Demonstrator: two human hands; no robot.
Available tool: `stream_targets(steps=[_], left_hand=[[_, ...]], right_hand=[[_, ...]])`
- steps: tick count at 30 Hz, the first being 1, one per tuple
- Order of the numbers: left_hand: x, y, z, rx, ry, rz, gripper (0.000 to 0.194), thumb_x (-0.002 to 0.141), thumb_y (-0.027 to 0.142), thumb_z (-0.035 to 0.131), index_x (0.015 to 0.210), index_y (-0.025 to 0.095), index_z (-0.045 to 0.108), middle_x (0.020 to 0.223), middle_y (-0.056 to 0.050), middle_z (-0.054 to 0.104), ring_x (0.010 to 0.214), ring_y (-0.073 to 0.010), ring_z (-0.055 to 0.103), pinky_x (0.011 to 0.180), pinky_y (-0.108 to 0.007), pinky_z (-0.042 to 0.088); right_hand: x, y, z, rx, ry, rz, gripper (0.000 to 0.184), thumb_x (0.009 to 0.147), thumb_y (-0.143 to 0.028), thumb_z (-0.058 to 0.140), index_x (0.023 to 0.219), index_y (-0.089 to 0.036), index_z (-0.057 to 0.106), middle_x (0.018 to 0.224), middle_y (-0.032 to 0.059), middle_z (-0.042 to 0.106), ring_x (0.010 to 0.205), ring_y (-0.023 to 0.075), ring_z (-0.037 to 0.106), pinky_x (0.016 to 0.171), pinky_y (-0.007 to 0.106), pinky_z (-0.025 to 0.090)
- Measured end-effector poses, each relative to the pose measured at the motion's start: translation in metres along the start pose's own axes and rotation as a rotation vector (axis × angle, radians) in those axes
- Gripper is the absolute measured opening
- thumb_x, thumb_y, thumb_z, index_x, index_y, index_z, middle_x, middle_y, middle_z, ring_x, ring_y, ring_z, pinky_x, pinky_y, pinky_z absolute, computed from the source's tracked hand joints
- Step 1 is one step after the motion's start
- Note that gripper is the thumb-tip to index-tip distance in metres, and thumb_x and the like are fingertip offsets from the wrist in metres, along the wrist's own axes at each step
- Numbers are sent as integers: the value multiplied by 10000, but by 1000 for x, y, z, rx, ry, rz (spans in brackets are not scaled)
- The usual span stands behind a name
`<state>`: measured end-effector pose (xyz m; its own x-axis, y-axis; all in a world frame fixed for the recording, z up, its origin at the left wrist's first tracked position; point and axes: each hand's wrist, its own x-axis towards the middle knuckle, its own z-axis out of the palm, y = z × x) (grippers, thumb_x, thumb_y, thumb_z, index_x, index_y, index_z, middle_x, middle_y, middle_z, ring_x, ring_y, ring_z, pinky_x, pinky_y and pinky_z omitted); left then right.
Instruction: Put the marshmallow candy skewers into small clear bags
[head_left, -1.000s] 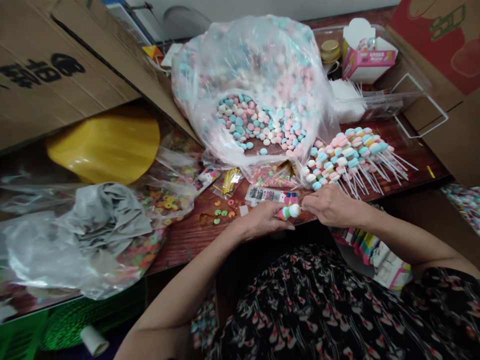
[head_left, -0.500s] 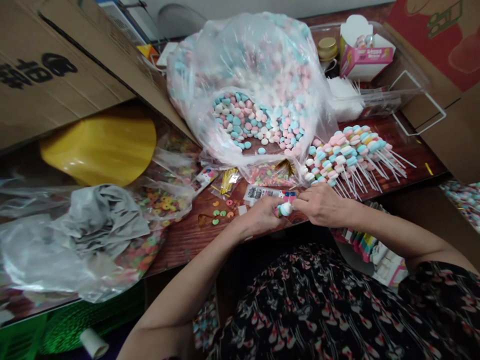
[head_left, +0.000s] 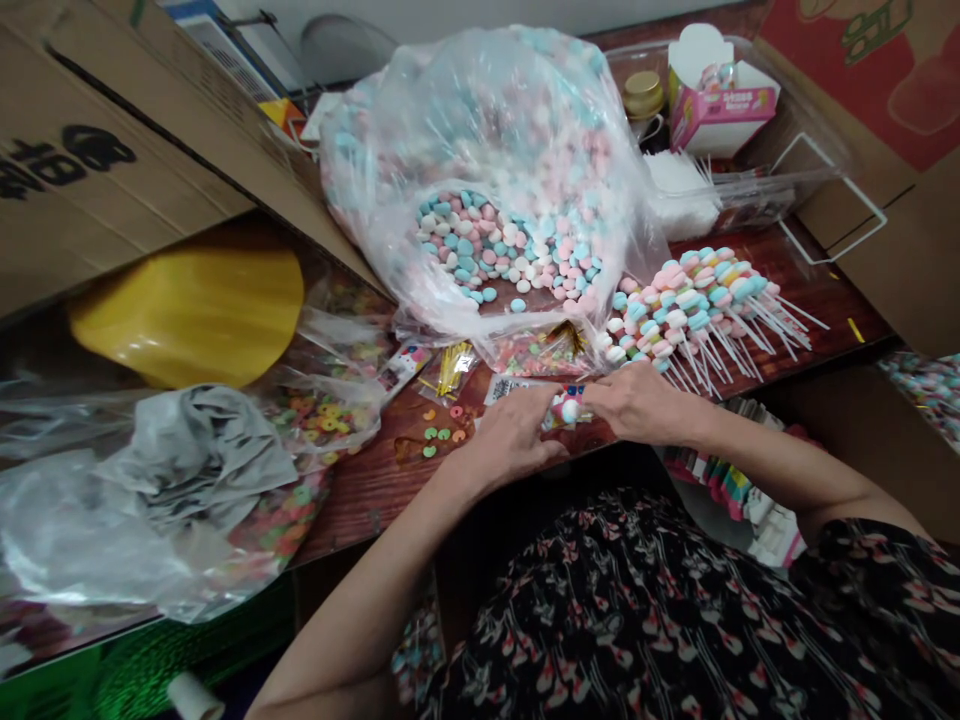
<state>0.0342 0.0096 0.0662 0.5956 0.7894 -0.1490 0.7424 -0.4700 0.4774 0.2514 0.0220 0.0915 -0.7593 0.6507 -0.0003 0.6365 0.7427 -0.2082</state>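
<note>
A candy stick (head_left: 568, 410) threaded with soft sweets lies low between my hands at the table's front edge; its white end piece shows. My left hand (head_left: 514, 430) curls around its left side, thumb apart from the forefinger, and hides most of it. On its right, my right hand (head_left: 637, 402) has its fingers pressed together at the end; the stick itself is hidden. Just behind and beneath is a printed plastic wrapper (head_left: 511, 386). A pile of finished candy sticks (head_left: 694, 300) lies beyond my right hand, white sticks pointing right.
A big clear bag (head_left: 480, 110) of pink, blue and white sweets stands at the back. Loose ring candies (head_left: 442, 434) lie left of my hands. A grey cloth (head_left: 202, 450) rests on another bag. Cardboard boxes (head_left: 127, 130) flank the table. White sticks (head_left: 679, 195) sit back right.
Both hands have moved slightly, lowering the candy stick onto the printed wrapper. My left hand has flattened and its thumb has spread. The view has shifted slightly.
</note>
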Motion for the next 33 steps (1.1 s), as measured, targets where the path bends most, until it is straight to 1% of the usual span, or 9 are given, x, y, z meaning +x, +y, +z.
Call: stream_targets(steps=[2, 4, 8, 13, 19, 22, 25, 31, 33], left_hand=[[-6, -4, 1, 74, 8, -34, 447, 777, 197, 600, 1217, 146, 544, 1175, -150, 643, 1093, -284, 582, 924, -378, 435], [-10, -6, 1, 79, -9, -95, 334, 769, 112, 534, 1095, 154, 594, 1009, -113, 676, 967, -252, 617, 844, -339, 450], [-14, -9, -3, -181, -120, -111, 235, 782, 140, 531, 999, 173, 614, 802, -21, 640, 735, -174, 580, 684, -254, 425], [-15, -9, -6, -672, -317, -51, 303, 754, 247, 653, 1040, 155, 615, 902, 3, 644, 791, -152, 548, 735, -234, 438], [-6, 1, -1, -870, -325, -26, 367, 710, 306, 734, 1033, 161, 638, 965, 0, 647, 893, -169, 552, 880, -292, 440], [-2, 4, 4, -849, -289, -39, 357, 715, 320, 723, 1016, 146, 644, 915, -4, 646, 850, -165, 548, 830, -280, 455], [-4, 0, 7, -751, -194, -35, 345, 746, 345, 699, 1018, 143, 639, 910, -9, 643, 827, -158, 546, 782, -252, 448], [-16, -12, 9, -289, 29, -193, 169, 809, 326, 613, 815, 159, 638, 645, 24, 552, 630, -126, 488, 604, -214, 347], [-17, -12, 11, -211, 77, -195, 131, 803, 296, 612, 819, 168, 637, 658, 19, 569, 622, -124, 494, 594, -215, 329]], right_hand=[[-1, 5, -1, -4, 43, 22, 141, 860, -163, 507, 860, -152, 647, 735, 45, 696, 582, 119, 495, 552, 293, 162], [-1, 8, -1, -23, 82, 19, 149, 868, -170, 499, 856, -152, 646, 725, 42, 687, 576, 116, 476, 557, 292, 169], [1, 14, 1, -76, 125, -61, 161, 858, -151, 483, 859, -157, 644, 730, 35, 665, 587, 113, 444, 573, 290, 191], [-1, 16, 4, -97, 203, -299, 150, 886, -165, 477, 887, -171, 627, 736, 20, 647, 617, 119, 448, 595, 298, 215], [-3, 0, 11, -121, 229, -396, 148, 900, -149, 449, 874, -161, 594, 723, 26, 637, 619, 126, 453, 609, 304, 213], [-2, -5, 14, -108, 203, -391, 128, 889, -163, 471, 891, -158, 599, 734, 32, 647, 627, 129, 463, 608, 302, 209], [-3, -1, 13, -98, 204, -345, 108, 865, -164, 505, 887, -160, 610, 763, 36, 663, 637, 131, 472, 611, 303, 218], [-10, 10, 1, -123, 268, -227, 127, 877, -165, 499, 837, -157, 619, 722, 35, 652, 636, 134, 477, 619, 305, 233], [-12, 7, -1, -124, 273, -213, 127, 865, -159, 500, 835, -153, 623, 726, 42, 658, 635, 138, 488, 617, 306, 235]])
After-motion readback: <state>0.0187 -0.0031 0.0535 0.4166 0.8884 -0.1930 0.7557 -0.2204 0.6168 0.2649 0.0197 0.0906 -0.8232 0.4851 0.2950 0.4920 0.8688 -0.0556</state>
